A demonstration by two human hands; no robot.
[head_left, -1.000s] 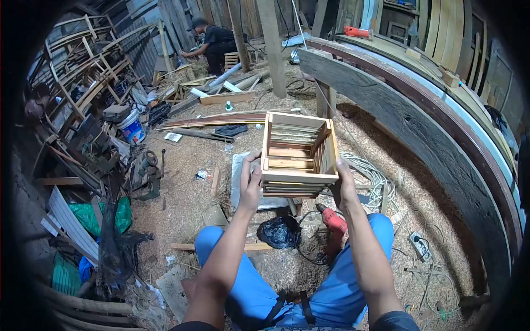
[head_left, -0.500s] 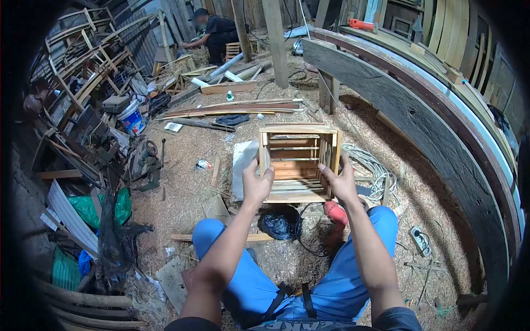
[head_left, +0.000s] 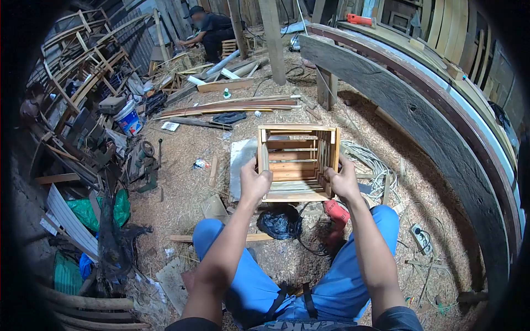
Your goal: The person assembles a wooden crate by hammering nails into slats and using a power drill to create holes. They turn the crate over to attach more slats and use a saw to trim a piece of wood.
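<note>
A slatted wooden crate (head_left: 298, 197) is held up in front of me, its open side turned toward me so the slats inside show. My left hand (head_left: 255, 181) grips its left side, thumb on the near edge and fingers behind, partly hidden. On the right side, my right hand (head_left: 344, 179) is closed around the edge with its thumb inside the frame. Below the crate, a red power tool (head_left: 337, 212) rests near my right knee. A black plastic bag (head_left: 280, 222) lies on the ground between my legs.
A long dark plank (head_left: 419, 110) curves along the right. Coiled cable (head_left: 375, 168) and a power strip (head_left: 421, 239) lie on the shavings. Scrap wood and a white-blue bucket (head_left: 128, 117) fill the left. Another person (head_left: 212, 33) crouches at the back.
The crate has tilted slightly in my hands, showing more of its slatted inside. My right thumb has shifted along the edge. The view has moved a little.
</note>
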